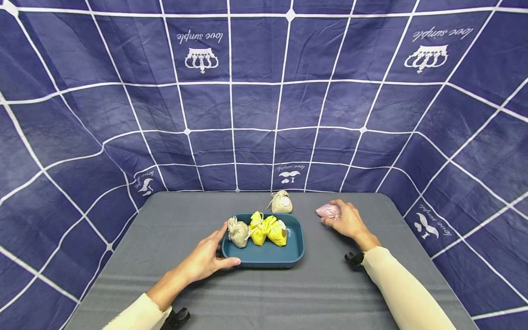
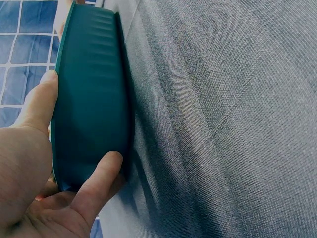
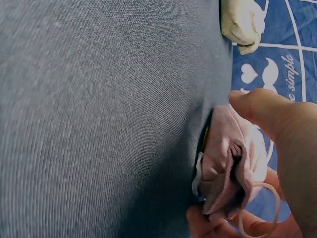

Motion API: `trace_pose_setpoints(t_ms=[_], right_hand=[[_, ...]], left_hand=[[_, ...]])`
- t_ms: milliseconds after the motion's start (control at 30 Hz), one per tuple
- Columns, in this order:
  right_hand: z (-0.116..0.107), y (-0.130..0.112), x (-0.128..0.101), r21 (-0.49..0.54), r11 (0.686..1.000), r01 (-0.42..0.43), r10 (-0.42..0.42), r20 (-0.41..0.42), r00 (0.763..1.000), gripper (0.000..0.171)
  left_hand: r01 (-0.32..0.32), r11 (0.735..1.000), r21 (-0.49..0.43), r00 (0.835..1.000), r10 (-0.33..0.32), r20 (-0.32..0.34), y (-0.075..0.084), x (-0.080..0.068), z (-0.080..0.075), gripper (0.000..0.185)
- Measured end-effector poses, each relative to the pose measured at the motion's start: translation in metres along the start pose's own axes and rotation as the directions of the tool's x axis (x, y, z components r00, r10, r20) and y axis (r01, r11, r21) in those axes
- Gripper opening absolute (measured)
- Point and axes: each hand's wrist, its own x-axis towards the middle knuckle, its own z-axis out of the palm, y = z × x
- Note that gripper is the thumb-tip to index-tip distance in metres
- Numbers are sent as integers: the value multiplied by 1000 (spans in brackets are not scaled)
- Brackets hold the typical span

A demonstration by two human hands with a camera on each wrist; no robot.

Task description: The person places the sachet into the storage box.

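Observation:
A teal tray (image 1: 296,251) sits mid-table with a beige pouch (image 1: 238,232) and two yellow pouches (image 1: 267,230) inside. My left hand (image 1: 208,257) grips the tray's left end (image 2: 91,104), thumb at the near wall and fingers along the far rim. Another beige pouch (image 1: 282,202) lies on the table behind the tray, also in the right wrist view as a beige pouch (image 3: 242,22). To the right, my right hand (image 1: 344,219) holds a pink pouch (image 1: 327,211) on the table, thumb and fingers curled round the pink pouch (image 3: 228,158).
The grey table (image 1: 268,293) is walled on three sides by a blue cloth with a white grid (image 1: 264,91). Its far edge lies just behind the beige pouch, and its right edge lies close to the right hand.

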Motion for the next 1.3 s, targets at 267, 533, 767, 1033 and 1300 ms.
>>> trace_pose_setpoints(t_ms=[267, 533, 767, 1033, 1300], right_hand=[[6, 0, 6, 21, 997, -73, 74, -29, 997, 69], [9, 0, 5, 29, 995, -95, 96, -53, 994, 64], [9, 0, 7, 45, 996, -83, 87, -82, 993, 57], [8, -2, 10, 78, 994, -76, 85, -121, 989, 57], [8, -7, 7, 98, 990, -99, 109, -101, 989, 64]], left_hand=[[-10, 1000, -3, 1000, 10, -3, -1, 1, 1, 125], [-6, 1000, -9, 1000, 6, 0, 0, 1, 0, 126], [-16, 1000, 12, 1000, 16, 0, 0, 0, -1, 126], [-9, 1000, 12, 1000, 9, 4, -1, 1, -2, 127], [4, 1000, -1, 1000, -4, 15, 0, 0, -2, 127]])
